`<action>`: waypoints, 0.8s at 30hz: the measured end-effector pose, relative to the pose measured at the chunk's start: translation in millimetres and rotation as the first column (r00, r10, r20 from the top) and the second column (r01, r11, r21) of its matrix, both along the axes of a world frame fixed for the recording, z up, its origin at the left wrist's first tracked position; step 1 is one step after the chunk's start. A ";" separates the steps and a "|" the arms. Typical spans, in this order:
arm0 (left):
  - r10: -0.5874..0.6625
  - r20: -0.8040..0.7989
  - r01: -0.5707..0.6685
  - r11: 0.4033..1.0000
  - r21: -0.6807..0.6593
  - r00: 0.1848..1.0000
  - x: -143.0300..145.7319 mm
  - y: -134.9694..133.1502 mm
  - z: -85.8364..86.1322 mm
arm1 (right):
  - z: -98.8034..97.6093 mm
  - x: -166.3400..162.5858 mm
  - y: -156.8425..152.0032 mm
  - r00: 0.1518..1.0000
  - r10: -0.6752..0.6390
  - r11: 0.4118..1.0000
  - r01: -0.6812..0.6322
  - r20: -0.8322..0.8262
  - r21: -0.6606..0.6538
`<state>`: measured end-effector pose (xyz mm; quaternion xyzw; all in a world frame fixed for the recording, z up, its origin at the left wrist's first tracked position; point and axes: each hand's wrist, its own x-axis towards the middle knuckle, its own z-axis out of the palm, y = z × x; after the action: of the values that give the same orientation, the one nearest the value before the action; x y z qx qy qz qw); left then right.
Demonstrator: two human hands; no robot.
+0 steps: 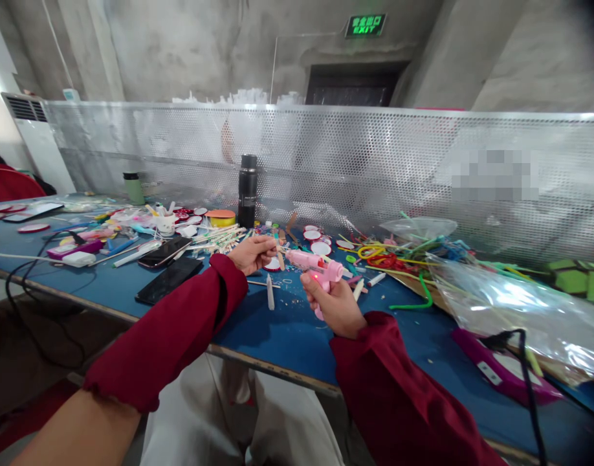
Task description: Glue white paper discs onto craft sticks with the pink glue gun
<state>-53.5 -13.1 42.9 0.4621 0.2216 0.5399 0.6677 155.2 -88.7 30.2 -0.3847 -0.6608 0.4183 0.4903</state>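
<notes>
Holds a pink plastic glue gun (307, 261) in the right hand (336, 305), clamped around its handle, above the near part of a blue tabletop (287, 349). Aims its nozzle leftward, almost to the fingertips of the left hand (251, 255). Shows a glowing red light on the gun's side, beside the right thumb. Brings left thumb and fingers together in a pinch on a small pale piece (279, 247), just beside the nozzle; cannot tell its exact shape. Reaches forward with both arms in dark red sleeves (171, 330).

Below, between both hands, lies a slim whitish translucent stick (270, 294) on the blue surface, among scattered crumbs. Farther back, near the left hand, stands a tall black cylindrical bottle (247, 194), close to a spread of pale thin sticks (219, 241) and a yellow roll with an orange top (220, 219). Left of the left forearm, rest two black flat phones (168, 279). Beyond the gun, lie round white discs with red rims (321, 248). To the right, lie a bent bright green fuzzy stem (426, 296), a clear crinkled plastic bag (515, 301) and a purple-and-white device with a black cord (508, 370)
</notes>
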 end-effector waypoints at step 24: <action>-0.030 0.013 0.030 1.000 0.005 0.999 -2.7 0.3 1.2 | 3.0 -0.2 -2.4 0.997 -0.027 0.998 0.022 0.066 0.064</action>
<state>-56.1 -12.8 44.1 0.4635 0.2088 0.5335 0.6760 155.0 -91.1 33.2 -0.3908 -0.6849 0.3781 0.4849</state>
